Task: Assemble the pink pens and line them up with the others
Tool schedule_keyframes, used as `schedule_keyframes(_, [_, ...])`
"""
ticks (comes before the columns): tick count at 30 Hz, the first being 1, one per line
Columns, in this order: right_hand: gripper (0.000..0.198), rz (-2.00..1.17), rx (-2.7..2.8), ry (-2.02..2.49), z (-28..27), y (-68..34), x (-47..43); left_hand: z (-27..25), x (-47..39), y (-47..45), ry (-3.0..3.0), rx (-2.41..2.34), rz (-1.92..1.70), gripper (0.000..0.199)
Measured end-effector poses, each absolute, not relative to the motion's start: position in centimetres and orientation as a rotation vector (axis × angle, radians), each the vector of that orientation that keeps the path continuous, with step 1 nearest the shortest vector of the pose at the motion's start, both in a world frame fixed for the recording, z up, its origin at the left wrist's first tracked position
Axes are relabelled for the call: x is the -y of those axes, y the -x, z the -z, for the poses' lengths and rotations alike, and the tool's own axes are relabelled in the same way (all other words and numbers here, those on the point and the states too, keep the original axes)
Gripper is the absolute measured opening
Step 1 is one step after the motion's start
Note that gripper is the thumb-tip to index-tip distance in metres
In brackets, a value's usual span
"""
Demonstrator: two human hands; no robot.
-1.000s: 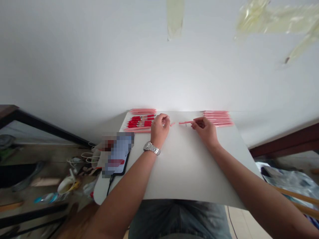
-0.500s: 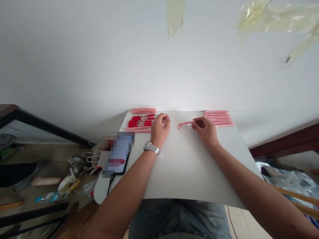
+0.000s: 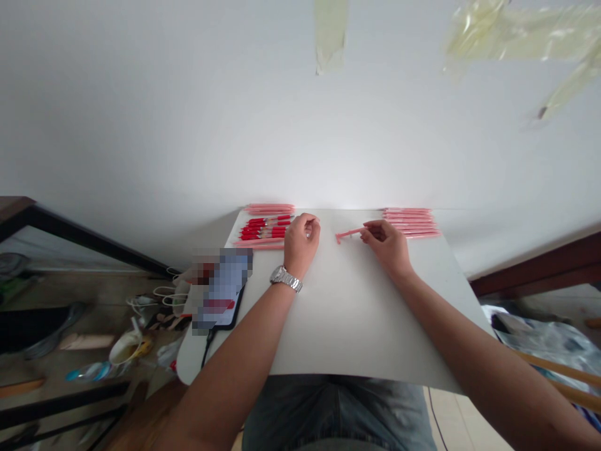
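Between the fingertips of my right hand (image 3: 385, 245) is a thin pink pen-like stick (image 3: 350, 233), pointing left just above the table. A short pink crosspiece shows at its far left end. My left hand (image 3: 303, 238), with a metal watch on the wrist, is closed with thumb and fingers curled together. Whatever it may hold is hidden. Beside it lie several red pens with clear parts (image 3: 265, 232). Pink sticks (image 3: 270, 208) lie behind those pens, and more pink sticks (image 3: 258, 245) lie in front, partly covered by my left hand.
A row of several pink sticks (image 3: 408, 223) lies at the table's back right. A phone (image 3: 225, 288), blurred over, rests at the left edge with a cable attached. The white table (image 3: 347, 326) stands against the wall. Clutter, including a cup (image 3: 126, 348), fills the floor at left.
The pink stick in my right hand has turned slightly, and its end crosspiece looks different in angle. Both hands stay almost in place.
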State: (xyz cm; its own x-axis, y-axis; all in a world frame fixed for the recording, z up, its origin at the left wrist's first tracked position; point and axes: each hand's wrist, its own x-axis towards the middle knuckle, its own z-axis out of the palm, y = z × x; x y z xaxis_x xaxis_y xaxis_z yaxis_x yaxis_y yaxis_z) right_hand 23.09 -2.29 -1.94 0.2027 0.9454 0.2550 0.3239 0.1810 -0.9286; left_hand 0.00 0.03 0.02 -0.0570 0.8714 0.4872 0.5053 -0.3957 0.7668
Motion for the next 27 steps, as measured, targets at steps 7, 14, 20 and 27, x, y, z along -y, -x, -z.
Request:
schedule_keyframes(7, [0.043, -0.701, 1.343, 1.366, 1.99, -23.17, 2.28, 0.02, -0.08, -0.01, -1.868, -1.461, -1.431, 0.011])
schedule_keyframes(14, [0.043, -0.684, 1.356, 1.383, 1.76, -23.09, 2.44, -0.02, -0.05, -0.02, -1.867, -1.457, -1.433, 0.011])
schedule_keyframes(20, [0.042, -0.659, 1.374, 1.403, 1.53, -23.07, 2.57, 0.0, -0.05, -0.01, -1.87, -1.463, -1.429, 0.011])
schedule_keyframes(27, [0.041, -0.657, 1.368, 1.399, 1.55, -23.09, 2.56, 0.07, -0.09, 0.06, -1.869, -1.456, -1.423, 0.012])
